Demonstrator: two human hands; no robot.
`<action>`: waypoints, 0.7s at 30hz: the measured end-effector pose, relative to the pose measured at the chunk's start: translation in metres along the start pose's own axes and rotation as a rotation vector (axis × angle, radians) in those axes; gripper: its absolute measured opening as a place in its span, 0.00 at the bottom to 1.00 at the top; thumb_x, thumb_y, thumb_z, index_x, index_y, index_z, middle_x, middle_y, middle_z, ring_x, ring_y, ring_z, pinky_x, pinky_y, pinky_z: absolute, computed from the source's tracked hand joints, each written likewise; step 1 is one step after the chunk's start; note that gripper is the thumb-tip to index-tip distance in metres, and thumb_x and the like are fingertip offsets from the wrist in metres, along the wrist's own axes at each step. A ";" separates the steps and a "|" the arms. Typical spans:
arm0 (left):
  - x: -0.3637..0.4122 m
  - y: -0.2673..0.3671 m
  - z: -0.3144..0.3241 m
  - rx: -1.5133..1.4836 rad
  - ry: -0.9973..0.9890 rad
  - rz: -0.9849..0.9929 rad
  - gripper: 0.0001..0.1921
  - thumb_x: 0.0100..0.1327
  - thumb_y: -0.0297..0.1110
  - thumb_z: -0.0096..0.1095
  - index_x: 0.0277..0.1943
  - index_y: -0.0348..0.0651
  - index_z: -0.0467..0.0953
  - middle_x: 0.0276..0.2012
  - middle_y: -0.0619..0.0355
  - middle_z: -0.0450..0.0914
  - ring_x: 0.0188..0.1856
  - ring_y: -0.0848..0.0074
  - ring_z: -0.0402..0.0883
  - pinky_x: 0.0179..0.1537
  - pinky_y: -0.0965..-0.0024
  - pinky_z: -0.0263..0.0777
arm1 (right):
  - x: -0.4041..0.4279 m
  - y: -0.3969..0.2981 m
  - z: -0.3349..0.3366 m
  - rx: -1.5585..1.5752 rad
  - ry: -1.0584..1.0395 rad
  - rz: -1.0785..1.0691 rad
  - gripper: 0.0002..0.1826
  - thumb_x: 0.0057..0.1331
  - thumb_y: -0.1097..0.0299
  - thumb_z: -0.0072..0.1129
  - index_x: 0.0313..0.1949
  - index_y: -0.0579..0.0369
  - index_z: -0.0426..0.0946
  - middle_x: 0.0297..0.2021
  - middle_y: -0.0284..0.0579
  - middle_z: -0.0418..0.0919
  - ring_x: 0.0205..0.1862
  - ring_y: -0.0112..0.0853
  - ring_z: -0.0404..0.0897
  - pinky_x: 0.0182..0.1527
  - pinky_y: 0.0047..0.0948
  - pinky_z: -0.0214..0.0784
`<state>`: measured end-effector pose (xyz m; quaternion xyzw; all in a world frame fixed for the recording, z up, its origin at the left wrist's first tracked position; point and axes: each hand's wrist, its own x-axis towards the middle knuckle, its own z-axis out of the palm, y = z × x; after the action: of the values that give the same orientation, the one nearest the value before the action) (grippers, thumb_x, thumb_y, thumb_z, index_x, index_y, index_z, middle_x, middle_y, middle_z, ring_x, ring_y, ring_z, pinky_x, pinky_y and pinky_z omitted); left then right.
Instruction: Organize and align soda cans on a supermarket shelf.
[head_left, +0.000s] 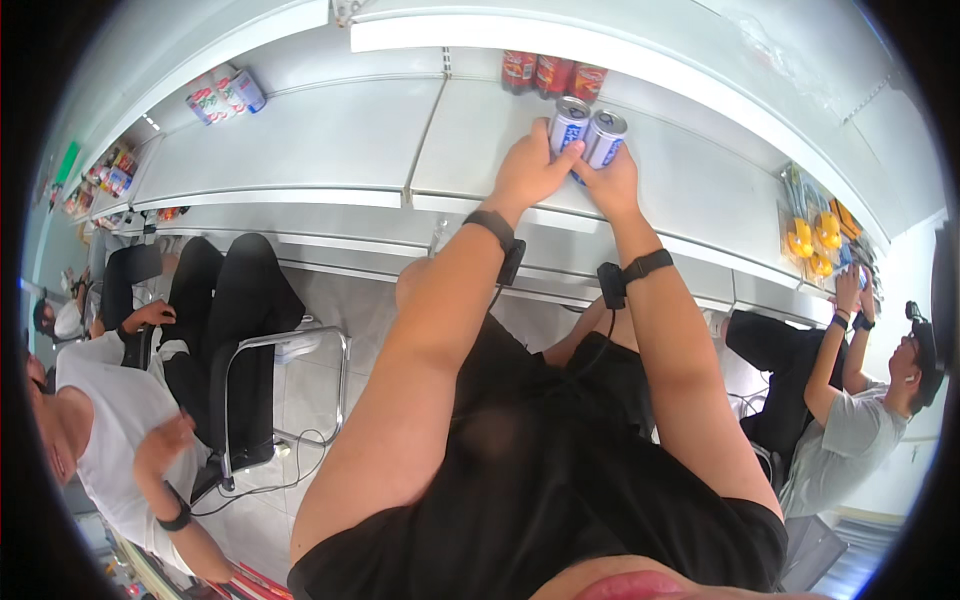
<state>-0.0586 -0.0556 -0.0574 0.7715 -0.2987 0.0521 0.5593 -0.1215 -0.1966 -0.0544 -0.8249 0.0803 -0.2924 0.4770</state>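
My left hand (529, 174) is wrapped around a slim silver-and-blue drink can (568, 124). A matching can (604, 135) is in my right hand (613, 182). Both cans look upright and nearly touch side by side, with their tabbed tops facing me. The two thumbs meet in front of them. They are over a white metal shelf (495, 142); the fingers hide much of the cans' lower parts, and I cannot tell if the bases rest on the shelf. Just behind the cans stand several red-labelled bottles (553, 75) of dark drink.
An upper shelf edge (525, 34) overhangs the bottles. Wrapped cans (225, 94) stand far left; yellow-capped items (814, 236) hang or stand at right. A person (127, 420) sits at left by a metal-framed chair (341, 337); another person (855, 420) works at right. A cable (304, 469) crosses the floor.
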 end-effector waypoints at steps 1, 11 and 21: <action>-0.001 -0.001 0.000 -0.006 -0.009 -0.003 0.30 0.62 0.56 0.61 0.50 0.33 0.67 0.33 0.42 0.82 0.36 0.50 0.82 0.38 0.55 0.74 | 0.000 -0.003 0.000 -0.042 -0.001 0.005 0.32 0.51 0.57 0.77 0.49 0.63 0.73 0.42 0.51 0.83 0.43 0.37 0.83 0.47 0.34 0.74; -0.004 0.006 -0.007 -0.106 -0.038 -0.081 0.30 0.61 0.56 0.65 0.49 0.34 0.68 0.35 0.45 0.82 0.36 0.58 0.83 0.39 0.61 0.74 | -0.003 -0.006 -0.004 -0.036 -0.053 -0.016 0.35 0.51 0.56 0.77 0.52 0.63 0.71 0.43 0.51 0.82 0.44 0.37 0.83 0.47 0.34 0.74; -0.004 -0.014 0.001 -0.106 0.018 0.095 0.42 0.68 0.50 0.56 0.68 0.20 0.50 0.47 0.32 0.79 0.48 0.47 0.81 0.50 0.57 0.73 | -0.008 0.001 -0.005 0.249 -0.245 0.010 0.27 0.59 0.64 0.71 0.53 0.62 0.70 0.43 0.44 0.81 0.43 0.28 0.80 0.46 0.28 0.73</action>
<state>-0.0553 -0.0520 -0.0709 0.7253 -0.3324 0.0698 0.5988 -0.1306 -0.1981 -0.0565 -0.7887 -0.0112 -0.1951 0.5830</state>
